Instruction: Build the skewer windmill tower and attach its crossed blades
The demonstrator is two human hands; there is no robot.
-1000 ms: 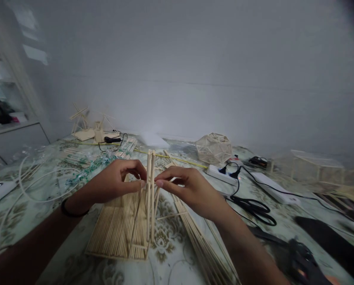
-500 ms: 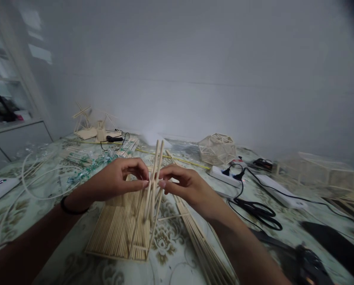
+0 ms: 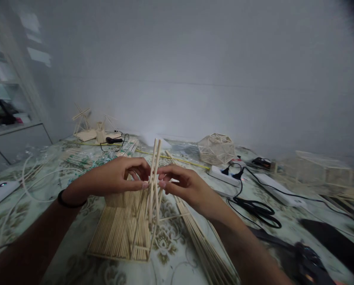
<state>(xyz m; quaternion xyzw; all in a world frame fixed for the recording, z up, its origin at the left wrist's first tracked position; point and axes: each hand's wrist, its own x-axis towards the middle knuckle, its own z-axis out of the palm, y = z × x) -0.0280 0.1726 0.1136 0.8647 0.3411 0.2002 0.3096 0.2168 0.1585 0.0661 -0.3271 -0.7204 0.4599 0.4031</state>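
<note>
Upright a second ago, two pale sticks (image 3: 156, 166) now lean with their tops to the right. From the head view, we pinch them between the fingertips of our left hand (image 3: 122, 176) and right hand (image 3: 188, 188), above the right edge of a stick panel (image 3: 114, 233) near the table's front edge. Floral cloth (image 3: 167, 245) covers the table. Against a plain grey wall (image 3: 194, 79), stick models (image 3: 89, 134) stand toward the far left corner; a many-sided stick frame (image 3: 216, 149) sits right of centre along the far edge, behind a white power strip (image 3: 224, 175). Shelves (image 3: 0, 83) rise beyond the left edge.
</note>
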